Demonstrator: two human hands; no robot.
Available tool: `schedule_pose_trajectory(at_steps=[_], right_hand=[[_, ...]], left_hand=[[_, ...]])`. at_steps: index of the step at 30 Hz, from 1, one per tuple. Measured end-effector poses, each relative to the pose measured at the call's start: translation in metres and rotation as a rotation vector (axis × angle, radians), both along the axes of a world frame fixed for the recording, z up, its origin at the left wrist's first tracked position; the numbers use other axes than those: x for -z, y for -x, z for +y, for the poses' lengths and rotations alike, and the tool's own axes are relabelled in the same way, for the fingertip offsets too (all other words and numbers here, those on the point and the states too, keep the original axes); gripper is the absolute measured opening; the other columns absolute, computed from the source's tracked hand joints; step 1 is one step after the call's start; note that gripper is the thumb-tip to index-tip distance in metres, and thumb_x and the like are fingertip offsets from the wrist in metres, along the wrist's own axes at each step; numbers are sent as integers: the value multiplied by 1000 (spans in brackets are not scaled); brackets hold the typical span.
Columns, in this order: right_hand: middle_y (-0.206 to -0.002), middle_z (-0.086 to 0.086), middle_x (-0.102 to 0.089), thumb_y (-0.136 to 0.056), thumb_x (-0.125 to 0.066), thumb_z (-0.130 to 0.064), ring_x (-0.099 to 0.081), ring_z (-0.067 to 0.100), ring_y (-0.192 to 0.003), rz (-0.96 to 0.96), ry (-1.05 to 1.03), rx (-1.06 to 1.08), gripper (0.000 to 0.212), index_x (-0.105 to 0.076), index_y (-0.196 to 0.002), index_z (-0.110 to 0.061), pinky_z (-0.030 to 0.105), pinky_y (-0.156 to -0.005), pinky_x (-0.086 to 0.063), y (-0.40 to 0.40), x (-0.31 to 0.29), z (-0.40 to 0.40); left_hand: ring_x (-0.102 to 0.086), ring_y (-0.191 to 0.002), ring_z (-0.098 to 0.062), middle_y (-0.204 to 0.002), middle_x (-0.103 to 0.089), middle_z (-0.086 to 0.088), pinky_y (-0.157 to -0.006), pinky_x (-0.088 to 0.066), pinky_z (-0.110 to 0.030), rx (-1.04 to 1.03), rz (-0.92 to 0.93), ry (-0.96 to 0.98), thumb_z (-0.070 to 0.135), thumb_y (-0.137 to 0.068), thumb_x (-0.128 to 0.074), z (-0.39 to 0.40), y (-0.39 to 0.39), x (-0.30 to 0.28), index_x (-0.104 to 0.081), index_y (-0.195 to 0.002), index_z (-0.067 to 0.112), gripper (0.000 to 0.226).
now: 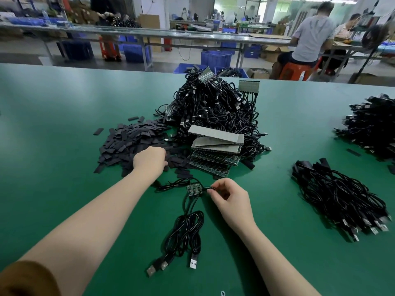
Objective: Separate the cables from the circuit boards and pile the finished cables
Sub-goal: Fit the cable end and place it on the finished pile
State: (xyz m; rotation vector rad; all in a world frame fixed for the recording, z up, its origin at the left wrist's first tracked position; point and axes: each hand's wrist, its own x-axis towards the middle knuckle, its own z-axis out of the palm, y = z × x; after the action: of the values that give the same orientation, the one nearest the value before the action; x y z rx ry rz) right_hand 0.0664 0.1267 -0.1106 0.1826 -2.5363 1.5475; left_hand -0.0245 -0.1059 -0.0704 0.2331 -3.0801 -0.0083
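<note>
1. Head view: the small circuit board [194,189] lies on the green table [53,124], near the middle, at 6 o'clock from the big heap of unsorted cables [213,112].
2. The right hand [229,201] pinches the dark end of one cable [210,188] at the 3 o'clock edge of the board, fingers curled around it.
3. The left hand [149,159] reaches to 11 o'clock into the flat black pieces [128,142]. Its fingers are hidden, so I cannot tell if it holds something.
4. I judge the board light, stiff and a little fragile. The cables [186,229] are soft and springy, so it is better to hold near the joint, not the loose loops.
5. The finished pile [339,197] lies at 3 o'clock, well apart, with bare table between.
6. The table's far edge at 12 o'clock is well away.
</note>
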Motion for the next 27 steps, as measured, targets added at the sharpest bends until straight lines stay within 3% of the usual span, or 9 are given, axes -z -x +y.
schedule_pose_trajectory(at_steps=[5, 8, 12, 15, 17, 21, 24, 27], right_hand=[[-82, -25, -67, -87, -75, -20, -62, -2, -73, 1, 20, 9, 20, -63, -80, -33, 8, -66, -44, 1, 1, 0], [-81, -21, -68, -87, -75, -20, -62, 1, -74, -14, 69, 27, 18, -64, -80, -32, 10, -66, -46, 3, 2, 1], [-80, -20, -69, -87, -75, -19, -63, 0, -73, -34, 121, 45, 16, -67, -82, -31, 10, -67, -47, 4, 2, 1], [-77, -15, -70, -88, -75, -18, -63, -2, -75, -40, 155, 59, 20, -67, -88, -36, 8, -67, -46, 5, 0, 2], [-78, -13, -71, -88, -74, -17, -64, -2, -75, -41, 171, 66, 24, -67, -91, -40, 8, -67, -46, 6, 0, 3], [-77, -15, -72, -90, -72, -14, -66, -2, -74, -44, 220, 86, 23, -69, -94, -36, 10, -69, -48, 7, 0, 5], [-80, -11, -74, -91, -68, -9, -68, 5, -76, -59, 260, 97, 26, -69, -94, -35, 18, -71, -53, 7, 2, 6], [-80, -9, -74, -90, -66, -8, -67, 8, -72, -62, 262, 70, 28, -71, -96, -35, 18, -66, -50, 5, 1, 7]], left_hand=[[-64, -101, -25, -117, -67, -1, -71, -53, -33, -21, 100, -125, 22, -98, -54, -2, 0, 6, -61, -126, 25, 29], [-64, -93, -24, -110, -69, 0, -68, -49, -31, -69, 191, -200, 20, -98, -53, -3, -1, 7, -68, -116, 27, 24], [-61, -82, -16, -98, -68, 4, -70, -53, -34, -98, 460, -575, 29, -96, -56, 8, -12, 1, -68, -104, 23, 15], [-56, -79, -5, -91, -62, 7, -69, -48, -26, 45, 579, -849, 32, -95, -59, 33, -27, -4, -62, -94, 24, 9], [-55, -76, -1, -85, -60, 11, -66, -44, -20, 154, 572, -911, 36, -93, -59, 54, -41, -2, -59, -89, 27, 11], [-59, -77, 1, -82, -64, 15, -71, -50, -22, 294, 389, -987, 39, -88, -65, 88, -60, 15, -60, -83, 38, 7], [-62, -80, 3, -83, -68, 23, -75, -48, -17, 383, 278, -1019, 34, -83, -72, 96, -67, 31, -64, -79, 41, 11], [-63, -82, 2, -85, -68, 24, -75, -47, -14, 384, 289, -1090, 29, -82, -74, 94, -69, 40, -67, -80, 43, 15]])
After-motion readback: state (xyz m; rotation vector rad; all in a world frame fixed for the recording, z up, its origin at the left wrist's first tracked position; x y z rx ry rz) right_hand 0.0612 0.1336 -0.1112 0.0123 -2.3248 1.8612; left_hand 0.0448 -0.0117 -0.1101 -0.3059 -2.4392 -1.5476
